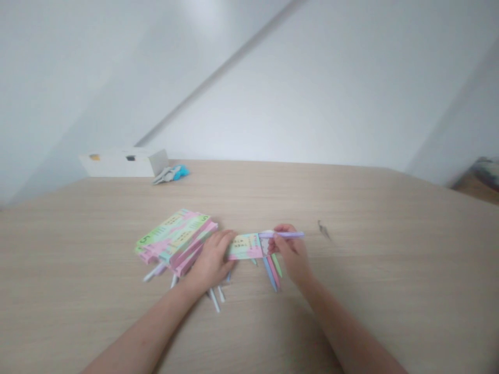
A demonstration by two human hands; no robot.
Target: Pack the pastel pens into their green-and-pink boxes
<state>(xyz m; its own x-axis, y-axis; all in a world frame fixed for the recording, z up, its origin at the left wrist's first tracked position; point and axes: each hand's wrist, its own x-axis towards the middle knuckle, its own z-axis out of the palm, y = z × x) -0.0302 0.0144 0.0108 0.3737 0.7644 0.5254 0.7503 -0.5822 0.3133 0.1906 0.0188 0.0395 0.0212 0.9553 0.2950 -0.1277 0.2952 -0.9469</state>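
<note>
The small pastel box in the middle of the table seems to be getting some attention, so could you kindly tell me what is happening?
A person's left hand steadies the pastel box, while the right hand pinches a purple pen at its end. I cannot tell whether the pen is partly inside. A few coloured pens lie just below, and similar boxes are piled beside the left hand.

Soft, bright light; glare on upper wall (206, 23); overall blur.
</note>
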